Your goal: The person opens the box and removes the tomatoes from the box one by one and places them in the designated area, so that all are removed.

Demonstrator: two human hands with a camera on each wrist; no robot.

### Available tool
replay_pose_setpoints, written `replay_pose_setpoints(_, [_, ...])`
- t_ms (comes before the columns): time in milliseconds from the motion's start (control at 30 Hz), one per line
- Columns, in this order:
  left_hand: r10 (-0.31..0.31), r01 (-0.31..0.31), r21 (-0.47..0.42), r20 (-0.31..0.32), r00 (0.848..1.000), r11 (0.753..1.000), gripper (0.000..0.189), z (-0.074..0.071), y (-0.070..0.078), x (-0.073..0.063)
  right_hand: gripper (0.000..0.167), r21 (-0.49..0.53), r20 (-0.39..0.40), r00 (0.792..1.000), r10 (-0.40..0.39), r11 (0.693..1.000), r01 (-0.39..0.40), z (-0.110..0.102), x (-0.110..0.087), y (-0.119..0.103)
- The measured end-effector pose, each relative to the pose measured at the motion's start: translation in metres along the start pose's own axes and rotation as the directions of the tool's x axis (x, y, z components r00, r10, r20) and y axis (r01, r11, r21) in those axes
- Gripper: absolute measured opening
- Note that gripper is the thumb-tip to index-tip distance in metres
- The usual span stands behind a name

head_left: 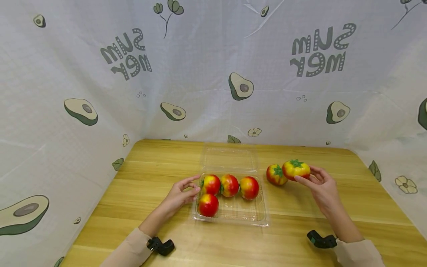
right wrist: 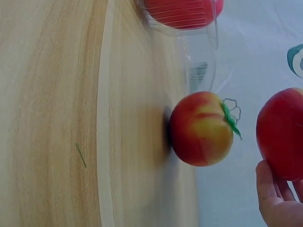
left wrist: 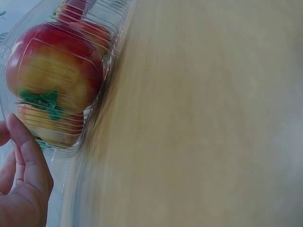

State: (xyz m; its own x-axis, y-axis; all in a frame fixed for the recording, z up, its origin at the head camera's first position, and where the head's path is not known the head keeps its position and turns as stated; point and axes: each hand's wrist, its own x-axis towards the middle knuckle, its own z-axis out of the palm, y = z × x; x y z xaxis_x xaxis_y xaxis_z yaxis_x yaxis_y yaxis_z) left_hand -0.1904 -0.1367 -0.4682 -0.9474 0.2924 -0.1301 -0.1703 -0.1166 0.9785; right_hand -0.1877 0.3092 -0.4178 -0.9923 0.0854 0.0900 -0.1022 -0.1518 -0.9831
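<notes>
A red-and-yellow tomato (head_left: 296, 170) with a green leafy top is held up by my right hand (head_left: 321, 189), thumb at its front and fingers behind. In the right wrist view the same tomato (right wrist: 284, 135) is raised at the right edge. Another tomato (head_left: 276, 175) lies on the table just left of it. My left hand (head_left: 181, 193) has its fingertips right at the left side of a clear plastic clamshell box (head_left: 240, 214). Inside are several tomatoes: three in the back row, and one tomato (head_left: 208, 205) at the front left.
The box's transparent lid (head_left: 230, 158) lies folded back behind it. A wooden table (head_left: 143, 222) carries everything, and a white curtain (head_left: 207, 74) printed with avocados hangs around its back and sides.
</notes>
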Motion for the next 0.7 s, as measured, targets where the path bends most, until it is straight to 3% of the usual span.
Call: replay_pose_setpoints(700, [-0.004,0.004,-0.003,-0.002,1.000,1.000,0.056,0.0003,0.0005,0.0000,0.043,0.107,-0.083,0.997,0.008,0.994,0.001,-0.0069,0.0055,0.0052])
